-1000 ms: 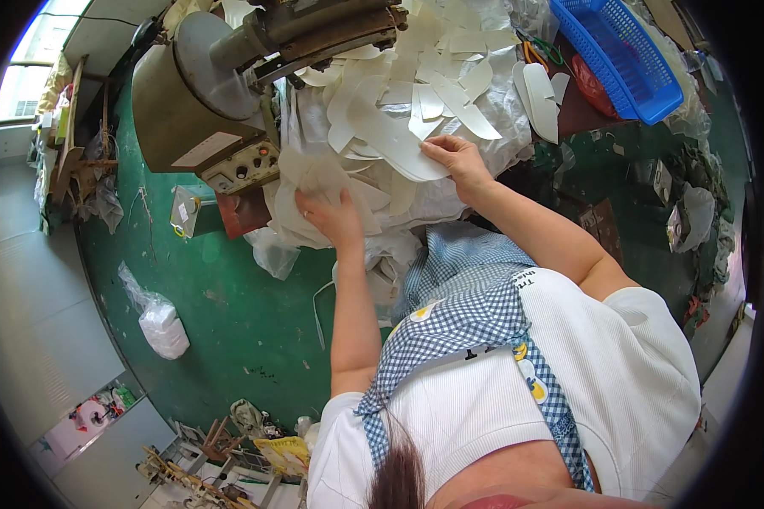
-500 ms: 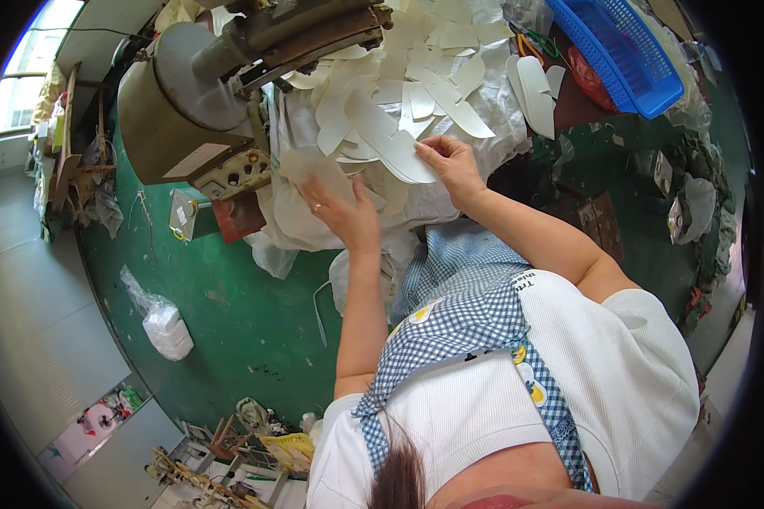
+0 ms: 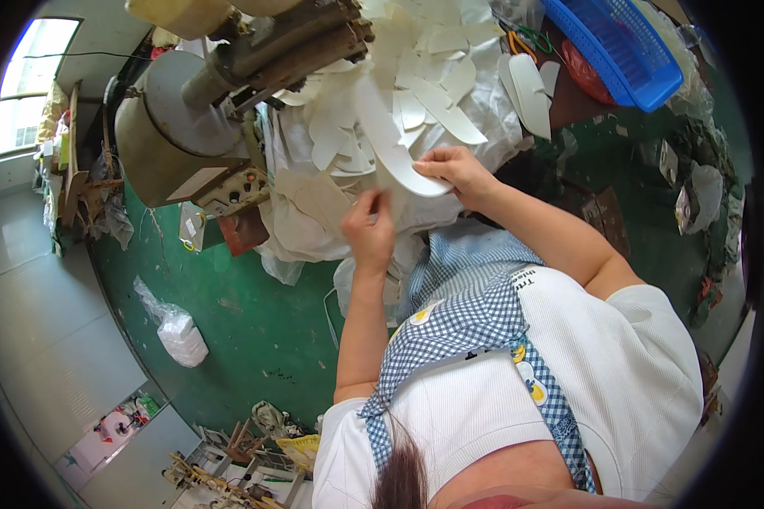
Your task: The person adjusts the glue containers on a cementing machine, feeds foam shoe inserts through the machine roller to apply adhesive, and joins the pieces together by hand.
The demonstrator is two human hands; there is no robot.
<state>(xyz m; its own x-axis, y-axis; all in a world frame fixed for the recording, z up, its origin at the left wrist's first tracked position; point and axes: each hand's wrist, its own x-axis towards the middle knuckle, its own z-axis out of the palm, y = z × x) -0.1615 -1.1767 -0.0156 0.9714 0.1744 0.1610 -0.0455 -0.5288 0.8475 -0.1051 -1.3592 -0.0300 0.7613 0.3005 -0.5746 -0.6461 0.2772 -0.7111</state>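
Note:
My right hand (image 3: 460, 174) pinches a long white curved cut piece (image 3: 416, 180) near its rounded near end, thumb on top. The piece slants away to the far left, its far part blurred. Close by on the left is my left hand (image 3: 369, 227), its fingers curled together near the edge of the pile; whether they hold anything is hidden by blur. Beyond both hands, many similar white cut pieces (image 3: 446, 110) lie heaped on white plastic sheeting (image 3: 501, 127). Thin, dull off-white pieces (image 3: 314, 197) lie left of my left hand.
A heavy machine (image 3: 178, 119) with a knobbed control panel (image 3: 236, 193) stands at the far left of the pile. At the far right are a blue plastic basket (image 3: 645, 81), scissors (image 3: 530, 38) and a red bag (image 3: 584, 72). A wrapped white bundle (image 3: 181, 338) lies on the green floor.
My left hand has moved right and nearer to me, leaving the thin off-white pieces, and its fingers have curled. My right hand has drawn the white piece slightly nearer and tilted it.

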